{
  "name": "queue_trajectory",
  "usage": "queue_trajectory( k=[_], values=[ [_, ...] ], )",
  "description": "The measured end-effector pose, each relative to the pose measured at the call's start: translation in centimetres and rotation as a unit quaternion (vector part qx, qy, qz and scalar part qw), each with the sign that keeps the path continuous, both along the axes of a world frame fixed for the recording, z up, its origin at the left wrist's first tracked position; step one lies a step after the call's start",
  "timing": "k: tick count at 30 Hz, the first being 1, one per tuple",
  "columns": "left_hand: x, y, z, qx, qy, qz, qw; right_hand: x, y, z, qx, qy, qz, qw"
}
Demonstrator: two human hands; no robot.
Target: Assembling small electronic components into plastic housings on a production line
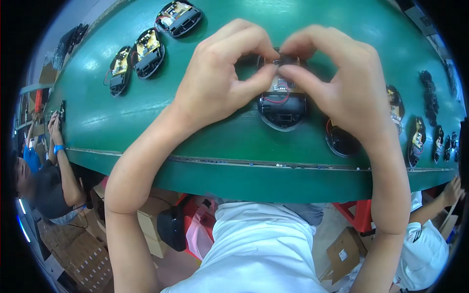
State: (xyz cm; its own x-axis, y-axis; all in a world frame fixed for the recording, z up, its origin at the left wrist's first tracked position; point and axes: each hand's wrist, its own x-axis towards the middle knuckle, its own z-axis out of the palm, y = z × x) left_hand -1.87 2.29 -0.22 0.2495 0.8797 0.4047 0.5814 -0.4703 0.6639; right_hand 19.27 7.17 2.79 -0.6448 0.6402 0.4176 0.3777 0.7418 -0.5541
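On the green table lies an open round black device housing [283,111], directly under my two hands. Its tan circuit board [282,88] faces up, and a thin red wire [276,102] loops from the board over the black lower part. My left hand [211,73] comes in from the left, thumb and forefinger pinched at the board's upper end. Opposite it, my right hand [348,75] pinches at the same spot, the fingertips of both hands nearly meeting. Whatever small dark part sits between the fingertips is mostly hidden by them.
Similar open devices [148,53] stand in a row at the upper left. Another housing [342,139] sits partly behind my right wrist, with several more along the right. A bundle of black cables [430,97] lies far right. Co-workers [53,185] sit at both sides.
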Motion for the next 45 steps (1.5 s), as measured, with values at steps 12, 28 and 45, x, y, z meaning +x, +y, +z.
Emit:
queue_trajectory(
  k=[12,28,45],
  values=[
    [1.5,-0.3,0.4,0.033,0.005,0.010,0.999,0.1,0.3,2.2,0.078,-0.104,0.050,0.990],
    [3.0,0.2,-1.1,0.112,-0.017,0.019,0.993,1.6,0.9,-1.6,0.120,0.038,0.055,0.990],
    [3.3,-0.7,0.2,0.046,-0.027,0.053,0.997,1.7,1.5,-0.8,-0.070,0.090,0.067,0.991]
  ],
)
